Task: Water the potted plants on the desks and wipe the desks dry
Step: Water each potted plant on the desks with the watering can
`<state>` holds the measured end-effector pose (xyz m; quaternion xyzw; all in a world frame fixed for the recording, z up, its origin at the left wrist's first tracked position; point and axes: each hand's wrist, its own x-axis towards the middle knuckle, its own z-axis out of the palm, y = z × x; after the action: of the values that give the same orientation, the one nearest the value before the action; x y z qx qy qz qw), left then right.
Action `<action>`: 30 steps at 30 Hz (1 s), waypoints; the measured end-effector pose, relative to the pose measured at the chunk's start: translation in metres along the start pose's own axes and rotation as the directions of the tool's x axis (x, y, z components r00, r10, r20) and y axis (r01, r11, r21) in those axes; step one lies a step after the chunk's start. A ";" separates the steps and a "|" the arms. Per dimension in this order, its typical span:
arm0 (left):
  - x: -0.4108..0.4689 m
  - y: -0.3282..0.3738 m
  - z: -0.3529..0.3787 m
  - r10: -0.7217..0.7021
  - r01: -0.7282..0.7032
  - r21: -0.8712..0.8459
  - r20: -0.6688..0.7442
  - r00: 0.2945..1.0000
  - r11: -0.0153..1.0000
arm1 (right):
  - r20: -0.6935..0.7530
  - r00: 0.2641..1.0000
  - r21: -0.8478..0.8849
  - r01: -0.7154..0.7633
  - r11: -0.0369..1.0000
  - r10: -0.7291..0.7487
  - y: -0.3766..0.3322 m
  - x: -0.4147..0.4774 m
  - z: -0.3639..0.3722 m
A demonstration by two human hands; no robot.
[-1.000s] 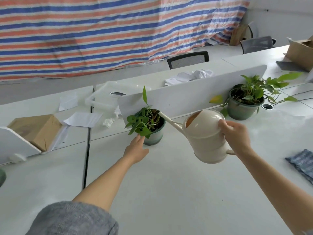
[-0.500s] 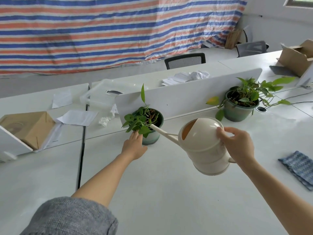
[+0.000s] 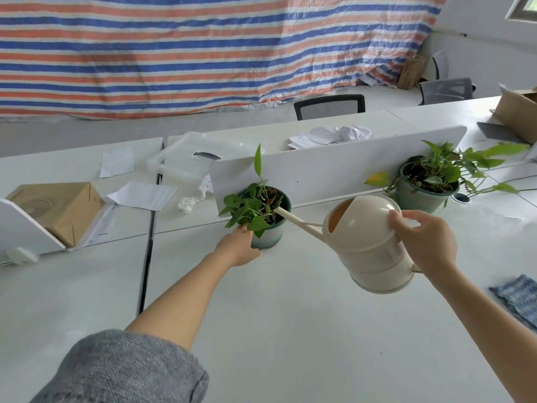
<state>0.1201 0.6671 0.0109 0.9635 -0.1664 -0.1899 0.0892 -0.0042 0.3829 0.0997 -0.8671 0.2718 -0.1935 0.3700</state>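
Note:
A small potted plant in a green pot stands on the white desk in front of a low white divider. My left hand rests against the pot's left side, fingers under its leaves. My right hand grips the handle of a cream watering can, tilted left, with its spout tip over the pot's soil. A second, larger potted plant with trailing leaves stands to the right. A blue patterned cloth lies at the right edge.
Loose papers, a crumpled tissue, a cardboard box and a clear plastic tray lie at the left and beyond the divider. Another box sits far right. Office chairs stand behind, before a striped tarp.
The watering can's spout has moved left and reached over the small pot's soil. My left hand has slid up against the pot.

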 end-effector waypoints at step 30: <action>0.006 0.004 -0.002 -0.062 0.062 0.005 0.098 0.993 0.998 | -0.087 0.996 0.048 0.012 0.999 -0.007 0.007 -0.023 -0.003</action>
<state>0.1244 0.6614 0.0114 0.9577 -0.1409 -0.2397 0.0743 -0.0258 0.3914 0.0927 -0.8499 0.2786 -0.2391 0.3781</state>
